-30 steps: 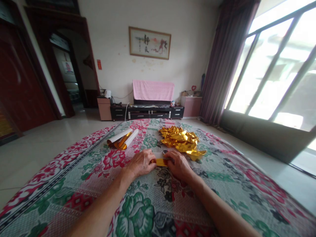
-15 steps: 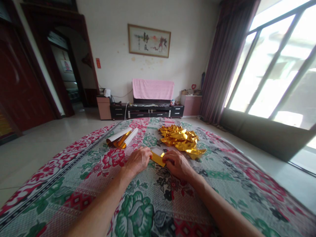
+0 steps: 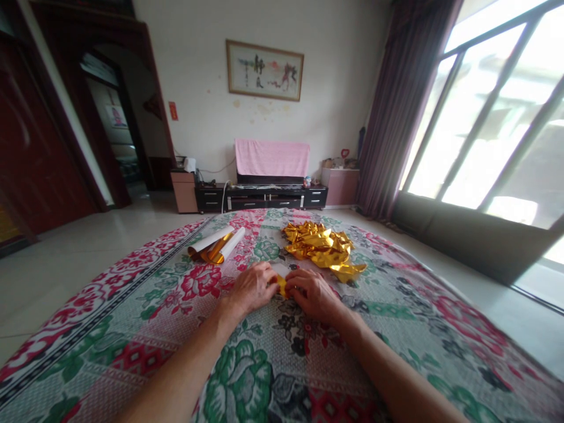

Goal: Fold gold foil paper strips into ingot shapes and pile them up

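A small folded strip of gold foil paper [image 3: 282,286] lies between my two hands, mostly covered by fingers. My left hand [image 3: 257,286] pinches its left end, and my right hand [image 3: 312,292] pinches the right end, with the fingertips close together. Just beyond the hands a whitish patch [image 3: 279,269] shows; I cannot make out whether it is paper. A pile of folded gold foil pieces [image 3: 321,247] sits past my right hand. To the far left of my hands lie loosely rolled gold foil sheets [image 3: 215,245] with white backs.
Under everything spreads a flowered cloth [image 3: 176,329] in red, green and grey, with a curved far edge. Beyond it, a low black TV cabinet [image 3: 264,200] stands against the wall, bearing a screen draped in pink cloth [image 3: 272,157]. Windows [image 3: 484,117] are on the right.
My hands have drawn closer together over the gold foil strip, so less of it shows. The foil pile and the rolled sheets stay in place.
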A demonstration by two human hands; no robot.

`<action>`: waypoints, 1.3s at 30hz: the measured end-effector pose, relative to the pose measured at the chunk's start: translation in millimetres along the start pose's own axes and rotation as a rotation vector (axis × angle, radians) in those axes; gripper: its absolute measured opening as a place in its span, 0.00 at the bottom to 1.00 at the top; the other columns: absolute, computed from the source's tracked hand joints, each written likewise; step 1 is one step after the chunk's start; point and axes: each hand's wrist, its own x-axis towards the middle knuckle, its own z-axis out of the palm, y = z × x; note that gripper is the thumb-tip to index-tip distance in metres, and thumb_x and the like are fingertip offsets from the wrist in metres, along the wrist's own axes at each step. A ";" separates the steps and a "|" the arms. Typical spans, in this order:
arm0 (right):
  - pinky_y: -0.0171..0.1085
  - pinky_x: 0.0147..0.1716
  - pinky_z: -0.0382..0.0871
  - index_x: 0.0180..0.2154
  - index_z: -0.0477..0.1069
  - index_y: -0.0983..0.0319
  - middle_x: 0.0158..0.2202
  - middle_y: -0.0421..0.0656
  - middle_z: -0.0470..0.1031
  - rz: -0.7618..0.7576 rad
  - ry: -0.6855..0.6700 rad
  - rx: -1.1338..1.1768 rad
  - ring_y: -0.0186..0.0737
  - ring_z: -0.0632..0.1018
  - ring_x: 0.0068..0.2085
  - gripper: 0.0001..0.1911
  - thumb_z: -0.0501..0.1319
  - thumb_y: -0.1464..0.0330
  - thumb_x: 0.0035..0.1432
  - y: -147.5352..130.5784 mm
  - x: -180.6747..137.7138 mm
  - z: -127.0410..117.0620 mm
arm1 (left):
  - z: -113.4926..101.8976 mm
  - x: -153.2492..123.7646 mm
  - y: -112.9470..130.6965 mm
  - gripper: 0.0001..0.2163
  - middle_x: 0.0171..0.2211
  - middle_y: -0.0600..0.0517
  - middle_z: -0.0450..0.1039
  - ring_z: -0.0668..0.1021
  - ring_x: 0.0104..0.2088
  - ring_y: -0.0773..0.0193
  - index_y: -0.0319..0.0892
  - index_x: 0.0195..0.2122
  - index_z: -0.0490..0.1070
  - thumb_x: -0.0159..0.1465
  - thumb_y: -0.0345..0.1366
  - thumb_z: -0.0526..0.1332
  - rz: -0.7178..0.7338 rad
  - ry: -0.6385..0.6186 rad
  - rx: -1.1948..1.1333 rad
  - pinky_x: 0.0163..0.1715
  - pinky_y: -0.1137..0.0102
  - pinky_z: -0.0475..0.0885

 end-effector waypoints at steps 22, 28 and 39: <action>0.36 0.42 0.65 0.31 0.69 0.62 0.36 0.43 0.74 -0.013 0.001 0.077 0.36 0.73 0.38 0.10 0.56 0.77 0.45 1.5 -2.4 0.0 | 4.0 1.3 0.1 0.08 0.35 0.51 0.74 0.73 0.39 0.64 0.43 0.32 0.75 0.60 0.33 0.55 0.160 -0.009 -0.117 0.45 0.68 0.65; 0.36 0.43 0.64 0.30 0.71 0.61 0.37 0.42 0.75 0.000 0.003 0.103 0.35 0.74 0.38 0.11 0.54 0.78 0.46 2.6 -2.4 -0.3 | 4.8 1.7 4.5 0.05 0.35 0.53 0.74 0.73 0.40 0.63 0.45 0.32 0.75 0.56 0.35 0.61 0.117 -0.016 -0.160 0.45 0.67 0.65; 0.29 0.33 0.63 0.34 0.73 0.59 0.30 0.38 0.75 0.141 0.014 0.125 0.33 0.74 0.32 0.12 0.53 0.76 0.53 14.4 0.9 3.8 | 4.8 4.9 6.4 0.05 0.34 0.52 0.72 0.72 0.39 0.64 0.44 0.30 0.75 0.58 0.34 0.59 0.101 -0.071 -0.116 0.44 0.68 0.65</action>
